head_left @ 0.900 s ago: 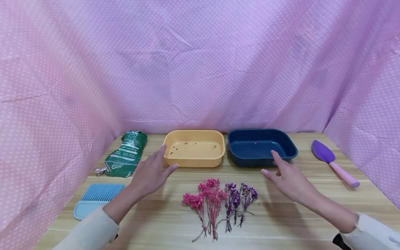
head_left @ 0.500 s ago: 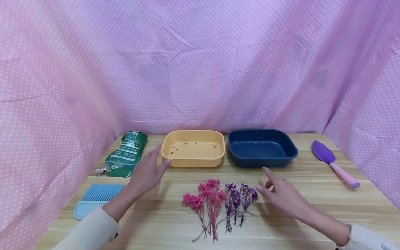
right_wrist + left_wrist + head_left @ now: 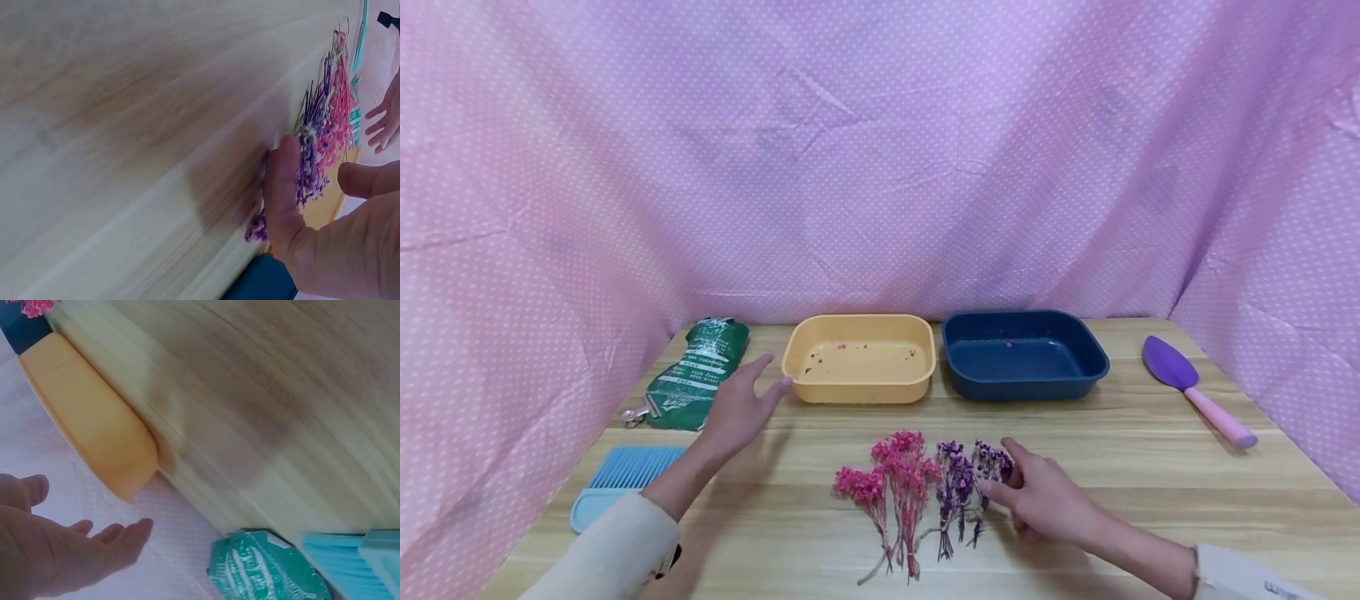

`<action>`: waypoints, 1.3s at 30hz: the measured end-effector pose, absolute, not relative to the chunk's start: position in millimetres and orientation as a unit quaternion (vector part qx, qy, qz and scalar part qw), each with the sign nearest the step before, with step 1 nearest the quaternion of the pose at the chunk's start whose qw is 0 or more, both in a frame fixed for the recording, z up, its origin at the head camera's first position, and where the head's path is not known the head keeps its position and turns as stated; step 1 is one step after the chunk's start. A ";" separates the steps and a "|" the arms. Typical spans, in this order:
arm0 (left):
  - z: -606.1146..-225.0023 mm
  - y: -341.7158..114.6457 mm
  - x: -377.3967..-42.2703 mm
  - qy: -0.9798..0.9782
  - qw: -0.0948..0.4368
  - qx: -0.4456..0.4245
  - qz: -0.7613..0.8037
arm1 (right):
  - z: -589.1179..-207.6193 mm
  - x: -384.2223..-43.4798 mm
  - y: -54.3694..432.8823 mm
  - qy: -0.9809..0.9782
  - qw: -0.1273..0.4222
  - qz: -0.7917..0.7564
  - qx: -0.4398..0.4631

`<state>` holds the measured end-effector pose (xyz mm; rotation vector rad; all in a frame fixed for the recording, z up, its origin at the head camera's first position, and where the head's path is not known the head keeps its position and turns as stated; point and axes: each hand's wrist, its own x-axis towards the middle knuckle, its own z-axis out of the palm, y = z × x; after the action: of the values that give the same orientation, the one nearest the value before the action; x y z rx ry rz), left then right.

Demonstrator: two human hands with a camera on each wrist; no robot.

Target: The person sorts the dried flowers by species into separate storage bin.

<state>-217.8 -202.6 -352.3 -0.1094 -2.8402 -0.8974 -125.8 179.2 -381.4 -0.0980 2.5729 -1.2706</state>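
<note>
Right hand [image 3: 1041,500] straddling rightmost purple flowers [image 3: 993,458], lying lower right of frame centre; thumb and index apart, contact unclear. Left hand [image 3: 737,414] hovering spread near yellow tray [image 3: 859,392], left of centre.

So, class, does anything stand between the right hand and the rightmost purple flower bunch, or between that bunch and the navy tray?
Nothing visible does. The right hand is at the rightmost purple flower bunch; contact is unclear. Between bunch and navy tray only tabletop shows, then the tray's own raised front wall.
</note>
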 end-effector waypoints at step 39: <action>-372.9 -204.7 -250.8 -0.866 -0.030 -0.002 -0.499 | -391.3 -124.6 176.1 0.934 0.034 -0.339 -0.109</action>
<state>-250.8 -204.7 -372.9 -0.0073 -2.7734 -1.5986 -124.6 176.1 -391.3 -0.3346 2.8724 -1.0412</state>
